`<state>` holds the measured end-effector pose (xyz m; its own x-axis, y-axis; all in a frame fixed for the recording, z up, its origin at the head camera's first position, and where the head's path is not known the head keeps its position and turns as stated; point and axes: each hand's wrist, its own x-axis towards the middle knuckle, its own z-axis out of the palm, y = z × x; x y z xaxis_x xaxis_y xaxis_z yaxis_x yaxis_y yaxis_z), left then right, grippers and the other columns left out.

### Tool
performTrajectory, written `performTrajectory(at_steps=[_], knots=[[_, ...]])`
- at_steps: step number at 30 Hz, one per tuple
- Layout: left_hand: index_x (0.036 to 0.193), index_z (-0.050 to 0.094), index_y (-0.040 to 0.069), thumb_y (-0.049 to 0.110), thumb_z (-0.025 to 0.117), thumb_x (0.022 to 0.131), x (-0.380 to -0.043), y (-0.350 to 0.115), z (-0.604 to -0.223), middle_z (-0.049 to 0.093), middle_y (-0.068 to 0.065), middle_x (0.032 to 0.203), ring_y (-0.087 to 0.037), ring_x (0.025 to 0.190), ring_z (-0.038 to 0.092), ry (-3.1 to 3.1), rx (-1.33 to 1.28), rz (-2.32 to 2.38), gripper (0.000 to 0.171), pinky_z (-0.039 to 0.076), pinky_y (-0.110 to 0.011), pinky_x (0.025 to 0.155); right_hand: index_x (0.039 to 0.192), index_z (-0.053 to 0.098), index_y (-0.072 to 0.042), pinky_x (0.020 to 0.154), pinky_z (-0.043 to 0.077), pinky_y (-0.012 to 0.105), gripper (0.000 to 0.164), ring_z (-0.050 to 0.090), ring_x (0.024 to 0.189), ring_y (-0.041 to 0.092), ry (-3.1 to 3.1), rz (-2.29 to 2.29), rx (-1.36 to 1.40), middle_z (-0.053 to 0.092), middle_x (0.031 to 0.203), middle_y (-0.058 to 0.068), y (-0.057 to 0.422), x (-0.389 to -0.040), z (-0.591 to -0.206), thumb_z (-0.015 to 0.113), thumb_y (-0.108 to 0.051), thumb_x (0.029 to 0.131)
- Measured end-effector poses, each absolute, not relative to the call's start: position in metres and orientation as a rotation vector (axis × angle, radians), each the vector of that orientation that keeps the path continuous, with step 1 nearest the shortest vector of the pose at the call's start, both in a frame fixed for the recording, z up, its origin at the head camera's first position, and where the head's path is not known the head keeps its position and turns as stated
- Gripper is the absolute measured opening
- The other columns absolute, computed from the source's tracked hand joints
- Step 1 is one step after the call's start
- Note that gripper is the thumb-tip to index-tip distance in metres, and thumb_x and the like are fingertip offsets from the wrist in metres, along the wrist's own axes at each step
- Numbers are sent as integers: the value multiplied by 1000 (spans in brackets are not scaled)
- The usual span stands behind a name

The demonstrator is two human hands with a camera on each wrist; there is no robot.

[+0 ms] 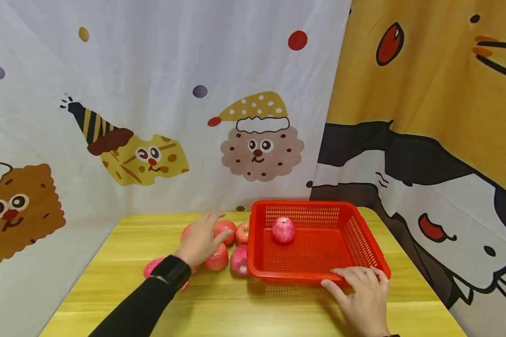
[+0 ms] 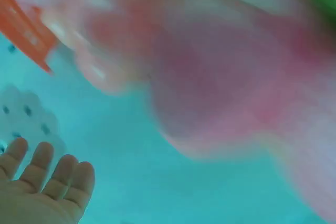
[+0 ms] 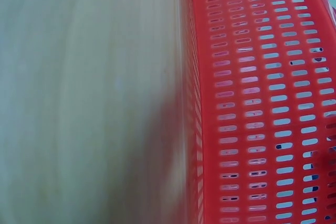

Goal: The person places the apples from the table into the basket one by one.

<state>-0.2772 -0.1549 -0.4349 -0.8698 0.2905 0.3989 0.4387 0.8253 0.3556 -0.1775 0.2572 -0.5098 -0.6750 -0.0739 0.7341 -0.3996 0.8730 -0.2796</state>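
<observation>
My left hand (image 1: 200, 241), in a black sleeve and wristband, reaches over a group of red apples (image 1: 216, 257) left of the basket. Its fingers are extended with the thumb apart; the left wrist view shows the straight fingers (image 2: 68, 184) holding nothing, with blurred apples (image 2: 210, 77) close to the camera. My right hand (image 1: 360, 295) grips the near rim of a red plastic basket (image 1: 316, 276) at its right end, fingers over the rim and thumb outside. One red apple (image 1: 283, 230) sits inside the basket, toward its far left. The left hand partly hides several apples.
The basket stands on a yellow wood-grain table (image 1: 219, 309). Behind the table hangs a pale curtain (image 1: 160, 84) with cartoon prints; an orange curtain (image 1: 438, 93) with animal drawings hangs at the right. The right wrist view shows the basket's slotted side (image 3: 262, 103).
</observation>
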Motion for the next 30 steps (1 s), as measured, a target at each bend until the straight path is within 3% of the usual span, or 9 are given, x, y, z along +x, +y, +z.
performTrajectory(at_steps=[7,16,19,25,30], knots=[[141,44,-3,50,69,89,-226,-247,-454,51,-21,134,-36,121,44,-2822,-413,-602,78,40,-60,99,91,76,-21,95,22,63,41,52,96,25,-2284,545,337,70,87,-2,259,-178,-508,84,-53,67],[144,37,-9,37,79,83,-195,-273,-493,55,-26,127,-39,114,50,-2907,-326,-603,86,45,-59,93,90,76,-23,94,22,66,40,51,95,25,-2310,543,303,70,86,-1,255,-177,-509,84,-54,67],[144,37,-7,34,77,86,-190,-276,-497,55,-25,126,-38,113,50,-2900,-282,-641,82,47,-58,91,89,76,-22,94,22,66,40,51,94,24,-2301,550,301,70,86,-2,255,-177,-510,84,-54,67],[138,52,6,39,72,90,-172,-289,-503,51,-19,124,-29,103,52,-2901,-182,-702,62,52,-51,82,88,76,-22,92,23,66,40,52,91,24,-2245,557,321,69,85,-2,254,-177,-511,85,-52,65],[128,54,4,37,75,87,-162,-299,-500,53,-16,117,-25,96,53,-2911,-109,-791,57,52,-47,82,88,76,-22,92,23,66,40,52,91,23,-2243,551,319,69,85,-2,254,-178,-513,85,-53,65]])
